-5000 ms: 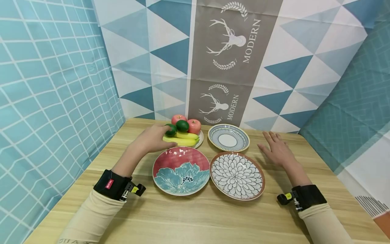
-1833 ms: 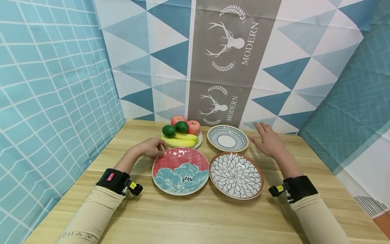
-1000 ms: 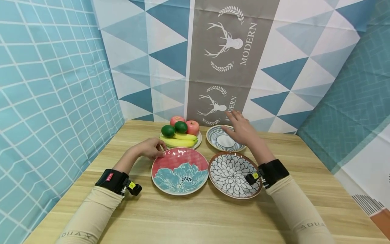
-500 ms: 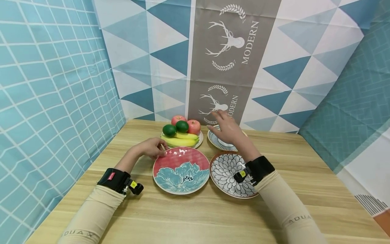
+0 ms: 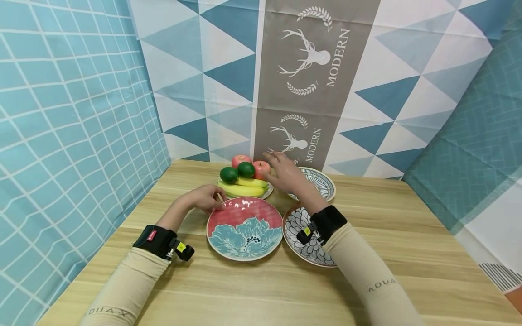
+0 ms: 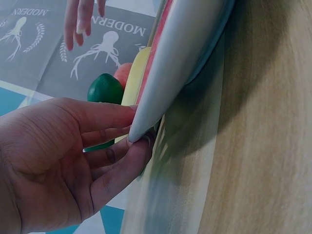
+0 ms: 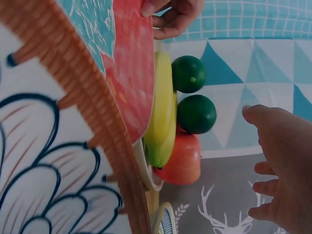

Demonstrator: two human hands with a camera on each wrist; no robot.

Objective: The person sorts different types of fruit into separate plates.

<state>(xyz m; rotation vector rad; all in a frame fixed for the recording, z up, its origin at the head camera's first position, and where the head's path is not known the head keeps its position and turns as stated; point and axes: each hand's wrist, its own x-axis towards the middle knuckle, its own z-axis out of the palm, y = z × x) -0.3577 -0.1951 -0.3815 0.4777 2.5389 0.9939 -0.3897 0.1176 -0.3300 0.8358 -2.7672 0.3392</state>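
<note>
My left hand pinches the far left rim of a red plate with a blue flower, thumb on top and fingers beneath in the left wrist view. Behind it a small white plate bears two yellow bananas, two green limes and two pink-red apples. My right hand hovers by the right apple with fingers extended, holding nothing. In the right wrist view the hand is apart from the fruit.
Under my right forearm lies a brown-rimmed plate with a petal pattern, touching or nearly touching the red plate. A blue-striped plate stands behind it, partly hidden. A patterned cloth backs the wooden table.
From beside the limes and bananas, my left hand has moved down to the red plate's rim. My right hand has swept left over the striped plate to the fruit. The plates have stayed put.
</note>
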